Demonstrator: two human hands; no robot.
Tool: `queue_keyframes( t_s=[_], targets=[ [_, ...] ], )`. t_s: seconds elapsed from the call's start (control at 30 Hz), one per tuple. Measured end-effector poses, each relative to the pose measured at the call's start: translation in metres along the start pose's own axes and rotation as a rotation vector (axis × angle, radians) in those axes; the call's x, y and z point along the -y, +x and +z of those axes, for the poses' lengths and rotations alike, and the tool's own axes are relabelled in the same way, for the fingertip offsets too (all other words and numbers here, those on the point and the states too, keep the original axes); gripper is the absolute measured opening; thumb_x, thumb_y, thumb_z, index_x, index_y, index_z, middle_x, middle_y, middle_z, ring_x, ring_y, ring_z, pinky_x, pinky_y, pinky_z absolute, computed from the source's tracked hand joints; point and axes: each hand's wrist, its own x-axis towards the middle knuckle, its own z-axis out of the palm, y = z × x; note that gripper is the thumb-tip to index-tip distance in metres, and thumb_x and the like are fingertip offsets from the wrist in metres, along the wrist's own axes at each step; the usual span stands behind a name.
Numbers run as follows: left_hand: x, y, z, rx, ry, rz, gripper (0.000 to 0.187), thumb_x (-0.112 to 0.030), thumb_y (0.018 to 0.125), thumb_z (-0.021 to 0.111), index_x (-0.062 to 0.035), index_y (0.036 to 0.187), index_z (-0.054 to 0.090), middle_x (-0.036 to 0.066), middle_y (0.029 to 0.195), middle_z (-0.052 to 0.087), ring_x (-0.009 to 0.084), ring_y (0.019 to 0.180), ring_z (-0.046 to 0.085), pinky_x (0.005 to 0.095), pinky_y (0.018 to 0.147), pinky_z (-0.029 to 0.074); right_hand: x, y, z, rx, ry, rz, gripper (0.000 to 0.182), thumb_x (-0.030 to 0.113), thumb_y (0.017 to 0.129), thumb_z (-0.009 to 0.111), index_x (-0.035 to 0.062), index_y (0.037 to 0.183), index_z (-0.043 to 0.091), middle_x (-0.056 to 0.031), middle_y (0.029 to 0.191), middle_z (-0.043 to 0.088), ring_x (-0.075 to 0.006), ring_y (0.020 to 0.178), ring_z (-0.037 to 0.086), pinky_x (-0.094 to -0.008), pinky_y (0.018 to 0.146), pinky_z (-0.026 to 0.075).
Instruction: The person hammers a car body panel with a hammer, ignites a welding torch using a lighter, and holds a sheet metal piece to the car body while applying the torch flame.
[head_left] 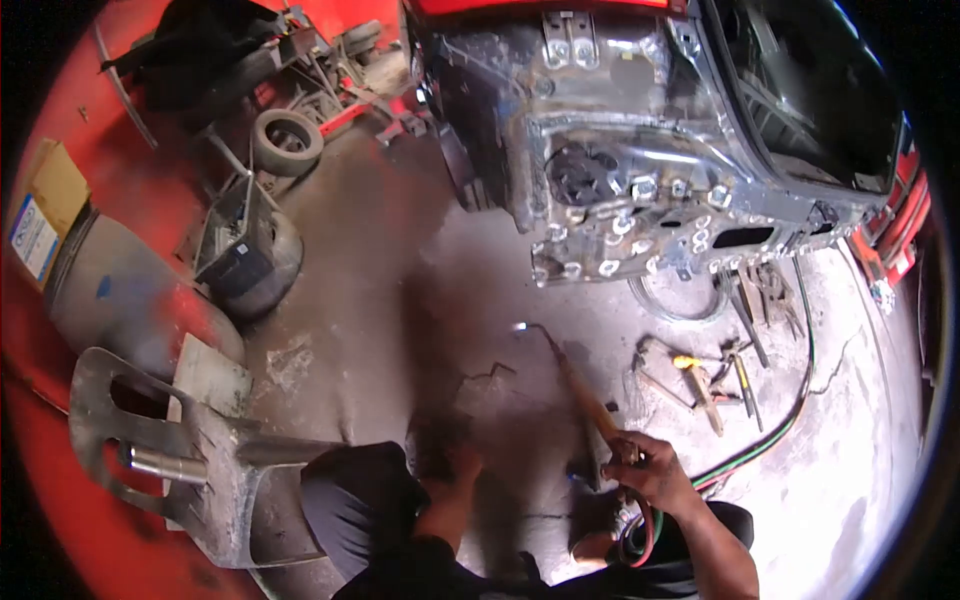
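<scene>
My right hand (648,470) is wrapped round the handle of a gas torch (588,400). The torch points up and away from me, with a bright glow at its bent tip. Red and green hoses (745,458) run from it across the floor to the right. My left hand (462,468) is low in front of me, dark and smeared, its fingers not readable. A thin bent rod (492,372) shows just beyond that hand, below the torch tip. Ahead stands a stripped car body (640,150) with bare, patchy metal along its lower panel.
Hammers and other hand tools (705,385) lie on the floor at right. A metal chair (225,440) stands at left, near a grey drum (130,290). Behind are a black crate (240,245) on a tyre, another tyre (287,142) and piled parts. A coiled hose (680,315) lies beneath the car.
</scene>
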Motion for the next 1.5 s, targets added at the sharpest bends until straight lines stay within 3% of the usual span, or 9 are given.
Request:
queue_keyframes(
  t_s=[0.07, 0.1, 0.13, 0.33, 0.8, 1.0, 1.13, 1.2, 1.5],
  targets=[
    [0.013, -0.009, -0.018, -0.556, -0.235, 0.24, 0.033, -0.028, 0.088, 0.06, -0.0027, 0.107, 0.068, 0.018, 0.105, 0.067, 0.0388, 0.104, 0.063, 0.0502, 0.095, 0.046, -0.008, 0.005, -0.001, -0.009, -0.04, -0.061, 0.038, 0.001, 0.082, 0.075, -0.0024, 0.118, 0.062, -0.0023, 0.081, 0.063, -0.0086, 0.061, 0.06, -0.0256, 0.054, 0.049],
    [0.045, 0.056, 0.089, -0.16, -0.247, 0.433, 0.033, -0.025, 0.086, 0.061, -0.0024, 0.109, 0.067, 0.021, 0.106, 0.065, 0.0379, 0.103, 0.062, 0.0495, 0.096, 0.046, -0.022, 0.009, -0.005, -0.01, -0.175, -0.203, 0.037, 0.006, 0.086, 0.072, 0.0018, 0.122, 0.062, -0.0027, 0.081, 0.063, -0.0095, 0.062, 0.062, -0.0251, 0.052, 0.05],
    [0.017, 0.021, 0.017, -0.025, -0.295, 0.266, 0.031, -0.016, 0.085, 0.061, -0.0014, 0.112, 0.066, 0.021, 0.113, 0.065, 0.0357, 0.105, 0.062, 0.0466, 0.093, 0.049, -0.025, 0.011, 0.0, -0.079, -0.239, -0.292, 0.037, 0.005, 0.085, 0.073, 0.0012, 0.121, 0.063, -0.0032, 0.083, 0.063, -0.0086, 0.064, 0.061, -0.0248, 0.054, 0.051],
    [0.01, 0.016, -0.063, 0.041, -0.112, 0.216, 0.031, -0.026, 0.075, 0.069, -0.0023, 0.096, 0.071, 0.025, 0.1, 0.068, 0.0415, 0.095, 0.066, 0.0498, 0.085, 0.053, -0.032, 0.017, 0.002, -0.118, -0.074, -0.11, 0.04, 0.001, 0.083, 0.072, -0.001, 0.122, 0.062, -0.0039, 0.085, 0.065, -0.0099, 0.065, 0.061, -0.0263, 0.056, 0.049],
    [0.039, 0.001, -0.13, 0.482, -1.656, -0.266, 0.024, -0.007, 0.075, 0.074, -0.0023, 0.098, 0.07, 0.01, 0.093, 0.065, 0.0271, 0.086, 0.062, 0.0451, 0.071, 0.05, -0.03, 0.007, -0.001, -0.093, -0.036, -0.15, 0.045, 0.001, 0.085, 0.07, 0.0015, 0.129, 0.058, -0.0035, 0.08, 0.063, -0.0098, 0.06, 0.061, -0.0251, 0.051, 0.049],
    [0.017, -0.01, -0.193, 0.255, -1.703, -0.261, 0.016, -0.008, 0.079, 0.074, -0.0023, 0.094, 0.071, 0.007, 0.085, 0.066, 0.0174, 0.081, 0.059, 0.0346, 0.064, 0.047, -0.026, -0.005, 0.0, -0.093, -0.074, -0.139, 0.046, 0.0, 0.086, 0.067, 0.0021, 0.131, 0.057, -0.0049, 0.076, 0.064, -0.0104, 0.055, 0.059, -0.0252, 0.046, 0.047],
    [0.021, 0.016, -0.205, -0.227, -1.358, 0.234, 0.017, -0.013, 0.082, 0.074, -0.0007, 0.094, 0.071, 0.008, 0.09, 0.069, 0.0181, 0.083, 0.061, 0.0339, 0.073, 0.047, -0.028, -0.013, -0.002, -0.101, -0.055, -0.18, 0.045, -0.002, 0.086, 0.065, 0.002, 0.131, 0.058, -0.0053, 0.079, 0.064, -0.0106, 0.055, 0.06, -0.0252, 0.046, 0.047],
    [0.02, 0.026, -0.256, -0.056, -1.594, -0.112, 0.018, -0.014, 0.083, 0.074, -0.0003, 0.094, 0.071, 0.009, 0.091, 0.07, 0.0177, 0.084, 0.061, 0.0333, 0.077, 0.046, -0.023, -0.023, -0.001, -0.118, -0.029, -0.156, 0.045, -0.003, 0.087, 0.064, 0.0016, 0.131, 0.058, -0.0053, 0.079, 0.064, -0.0107, 0.056, 0.06, -0.0251, 0.046, 0.047],
    [0.118, 0.023, -0.464, -0.576, -1.565, 0.093, 0.035, -0.032, 0.088, 0.077, 0.0023, 0.087, 0.069, 0.011, 0.087, 0.069, 0.0184, 0.078, 0.061, 0.0372, 0.076, 0.05, -0.025, -0.033, -0.011, -0.098, 0.008, -0.163, 0.047, 0.001, 0.086, 0.068, 0.0016, 0.131, 0.057, -0.0051, 0.074, 0.063, -0.0111, 0.051, 0.058, -0.0255, 0.044, 0.046]
  ],
)
